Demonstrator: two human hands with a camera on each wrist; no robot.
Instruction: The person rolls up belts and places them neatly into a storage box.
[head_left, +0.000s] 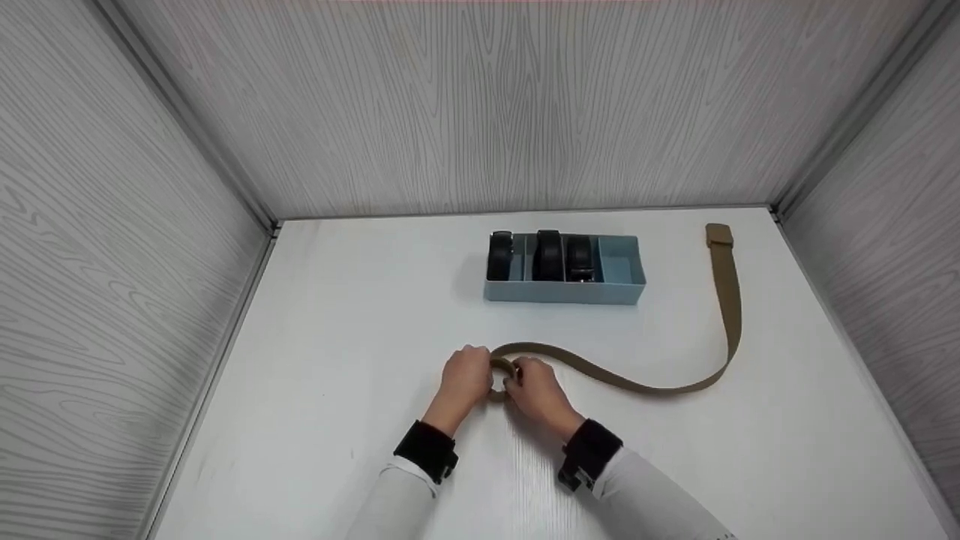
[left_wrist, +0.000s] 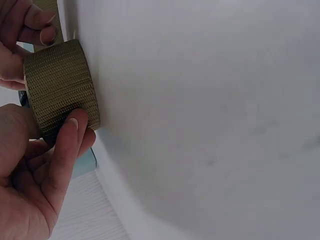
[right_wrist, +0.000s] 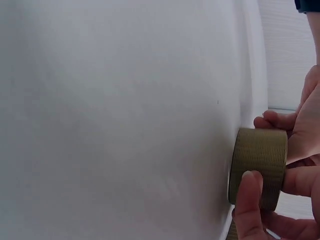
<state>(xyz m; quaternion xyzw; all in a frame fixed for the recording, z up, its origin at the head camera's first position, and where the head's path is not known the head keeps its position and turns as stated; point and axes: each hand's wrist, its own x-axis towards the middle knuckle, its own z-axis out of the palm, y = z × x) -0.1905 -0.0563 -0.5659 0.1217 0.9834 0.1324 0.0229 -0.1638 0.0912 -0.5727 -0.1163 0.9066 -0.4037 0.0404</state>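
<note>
A khaki webbing belt (head_left: 660,390) lies on the white table, one end rolled into an upright ring (left_wrist: 60,80) between the two hands. My left hand (head_left: 466,373) pinches the ring's left side, one finger pressed on its outside in the left wrist view. On the opposite side, my right hand (head_left: 536,388) pinches the ring, with the thumb (right_wrist: 248,197) against its outer face. From the coil, the loose length runs rightward, then curves up to a khaki buckle (head_left: 718,234) at the far right.
Behind the hands stands a blue divided box (head_left: 562,292). Rolled black belts (head_left: 549,256) sit in three of its compartments. Grey wood-grain panels (head_left: 480,112) enclose the white table (head_left: 360,300) at the back and both sides.
</note>
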